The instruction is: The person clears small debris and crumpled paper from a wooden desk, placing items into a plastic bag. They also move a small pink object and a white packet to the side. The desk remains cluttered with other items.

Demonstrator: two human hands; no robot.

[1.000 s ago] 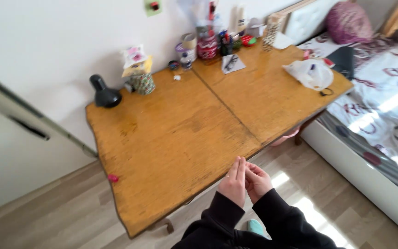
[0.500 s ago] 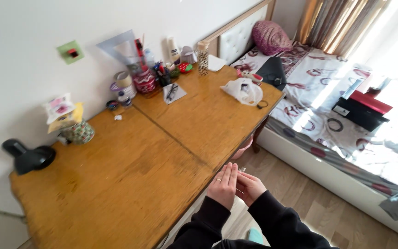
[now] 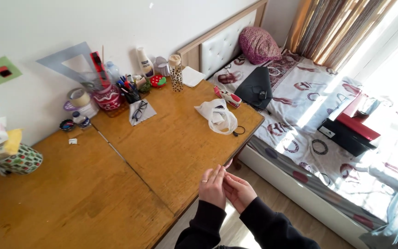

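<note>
Hands meet just off the near edge of the tabletop [image 3: 171, 147], low in the view, both coming out of black sleeves [image 3: 259, 226]. The left hand [image 3: 213, 186] stands with its back to the camera, fingers straight and close together, pointing up toward the tabletop edge, a thin ring [image 3: 204, 181] on one finger. The right hand [image 3: 239, 190] lies against it from the right, fingers curled in and pressed to the left palm side; whether anything is pinched between them cannot be told, and neither hand shows an object in its grip. Nearest on the wood is a crumpled white plastic bag [image 3: 219, 115], lying well apart from the hands near the far right corner, with a small dark hair band [image 3: 239, 131] just beside it at the tabletop's edge. Farther back a pair of glasses [image 3: 139, 110] rests on a white sheet, and a cluster of a pen cup, a tape roll, bottles and a red patterned jar [image 3: 108, 97] lines the wall. The broad middle of the wooden surface between hands and bag is bare. To the right, a strip of wood floor [image 3: 295, 203] separates the tabletop from a bed [image 3: 328, 138] with a patterned cover.
</note>
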